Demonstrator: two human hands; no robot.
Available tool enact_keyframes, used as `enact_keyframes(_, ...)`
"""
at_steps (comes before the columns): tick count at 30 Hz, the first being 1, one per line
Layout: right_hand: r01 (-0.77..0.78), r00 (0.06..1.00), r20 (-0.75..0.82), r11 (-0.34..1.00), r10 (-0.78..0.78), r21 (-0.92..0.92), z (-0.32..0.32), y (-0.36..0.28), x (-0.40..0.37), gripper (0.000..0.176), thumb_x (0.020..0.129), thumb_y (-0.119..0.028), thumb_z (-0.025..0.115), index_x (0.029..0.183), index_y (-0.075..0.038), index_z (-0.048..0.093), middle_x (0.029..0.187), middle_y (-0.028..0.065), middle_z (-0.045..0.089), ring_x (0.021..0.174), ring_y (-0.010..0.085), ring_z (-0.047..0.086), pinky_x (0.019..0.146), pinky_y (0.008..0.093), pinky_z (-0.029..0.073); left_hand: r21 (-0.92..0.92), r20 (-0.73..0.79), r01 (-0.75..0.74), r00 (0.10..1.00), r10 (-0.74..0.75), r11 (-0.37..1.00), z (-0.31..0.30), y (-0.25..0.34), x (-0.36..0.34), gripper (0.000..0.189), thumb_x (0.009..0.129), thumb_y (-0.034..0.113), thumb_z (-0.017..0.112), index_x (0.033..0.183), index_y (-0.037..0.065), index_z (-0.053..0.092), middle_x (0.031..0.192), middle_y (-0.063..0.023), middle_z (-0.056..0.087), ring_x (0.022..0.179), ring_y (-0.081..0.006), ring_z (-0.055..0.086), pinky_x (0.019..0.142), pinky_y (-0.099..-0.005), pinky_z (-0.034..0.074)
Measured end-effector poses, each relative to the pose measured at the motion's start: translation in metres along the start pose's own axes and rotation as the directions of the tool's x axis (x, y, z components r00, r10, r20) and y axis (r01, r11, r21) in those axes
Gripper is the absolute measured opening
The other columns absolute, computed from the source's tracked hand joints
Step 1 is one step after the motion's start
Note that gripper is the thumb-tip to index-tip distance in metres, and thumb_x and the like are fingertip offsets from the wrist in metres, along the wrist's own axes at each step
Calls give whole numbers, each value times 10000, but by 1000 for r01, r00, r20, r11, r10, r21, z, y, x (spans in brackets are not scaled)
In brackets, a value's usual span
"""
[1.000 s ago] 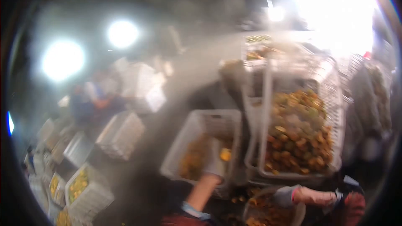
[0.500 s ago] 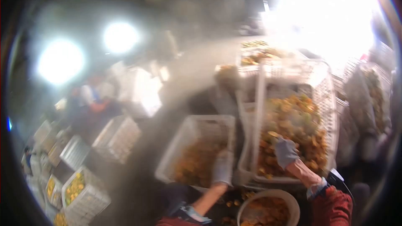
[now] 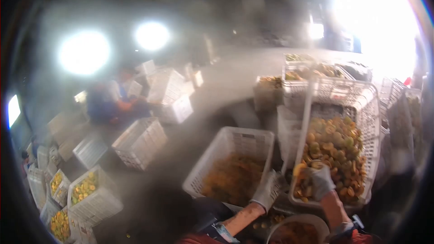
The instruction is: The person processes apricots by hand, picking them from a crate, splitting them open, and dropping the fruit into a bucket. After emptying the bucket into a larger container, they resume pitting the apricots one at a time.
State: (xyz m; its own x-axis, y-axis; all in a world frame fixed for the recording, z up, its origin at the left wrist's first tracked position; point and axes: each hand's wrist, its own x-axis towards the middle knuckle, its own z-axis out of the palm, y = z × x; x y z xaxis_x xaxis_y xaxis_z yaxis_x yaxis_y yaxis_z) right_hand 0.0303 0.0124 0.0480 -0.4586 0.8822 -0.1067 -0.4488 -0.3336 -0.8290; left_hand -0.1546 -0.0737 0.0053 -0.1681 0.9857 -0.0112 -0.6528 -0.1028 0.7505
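Note:
My right hand (image 3: 322, 181), in a pale glove, is down in a tall white crate (image 3: 371, 153) filled with orange and yellowish halved fruit (image 3: 337, 140). Its fingers are bent, with an orange fruit half (image 3: 298, 170) right at their tips. My left hand (image 3: 267, 192), also gloved, is at the near right corner of a lower white crate (image 3: 203, 165), close to the tall crate's side. Blur hides its fingertips, and I cannot tell what they hold. Brown-orange pieces (image 3: 233, 178) cover the bottom of the lower crate. Below my hands stands a round white bucket (image 3: 323, 230) with similar pieces inside.
Loose fruit pieces (image 3: 260, 224) lie on the floor beside the bucket. More filled crates (image 3: 294, 88) stand behind the tall one. To the left are a white crate (image 3: 140, 147), a crate of yellow-green fruit (image 3: 101, 203) and a seated person (image 3: 106, 101). Bright lights glare through haze.
The view has swung left, so the crates appear farther right. My left hand has come out of the lower crate's pieces to its right corner. My right hand stays in the fruit.

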Motion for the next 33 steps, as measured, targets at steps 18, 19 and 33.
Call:
enact_keyframes(18,253,798,15,312,-602,-916,90,87,-85,327,711,85,567,997,-66,515,878,199,580,851,430,578,689,423,467,-7,-61,78,995,-78,997,57,47,-35,532,943,527,433,994,19,584,975,-140,648,915,-250,630,809,-343,524)
enact_keyframes(19,247,796,9,311,-605,-918,92,86,-85,327,711,85,567,997,-66,515,878,199,580,851,430,578,689,423,467,-7,-55,84,995,-85,996,60,48,-38,532,943,527,433,994,19,584,975,-140,648,915,-250,630,809,-343,524)
enact_keyframes(33,241,801,-110,485,-588,-840,102,82,-91,229,784,16,569,988,-57,498,827,209,597,792,426,596,640,440,469,562,-78,-126,976,205,817,63,39,-44,545,1008,419,350,1045,-48,627,977,-73,663,857,-102,569,812,-230,459)
